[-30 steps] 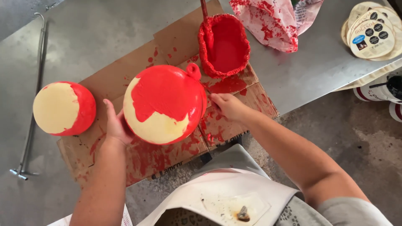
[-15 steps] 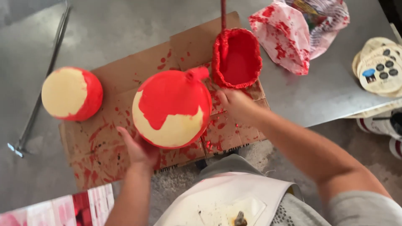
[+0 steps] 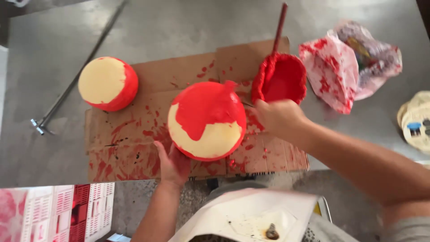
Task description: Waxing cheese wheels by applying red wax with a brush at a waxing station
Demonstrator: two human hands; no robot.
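Note:
A cream ball partly coated in red paint (image 3: pixel 207 121) rests on paint-splattered cardboard (image 3: pixel 125 139). My left hand (image 3: pixel 172 163) cups its lower left side from below, fingers spread against it. My right hand (image 3: pixel 280 117) presses against the ball's right side, just below a red paint-filled container (image 3: pixel 281 79) with a stick (image 3: pixel 280 24) standing in it. A second ball, cream on top and red around its edge (image 3: pixel 107 83), sits at the cardboard's far left corner.
A paint-stained plastic bag (image 3: pixel 345 67) lies right of the container. A metal rod (image 3: pixel 76 76) runs diagonally on the grey floor at left. Round discs (image 3: pixel 416 123) lie at the right edge. A red and white crate (image 3: pixel 58 210) is at lower left.
The view shifted, so the balls and cardboard now sit more to the right. My left hand slid from beside the ball to beneath it. My right hand stays at the ball's right side.

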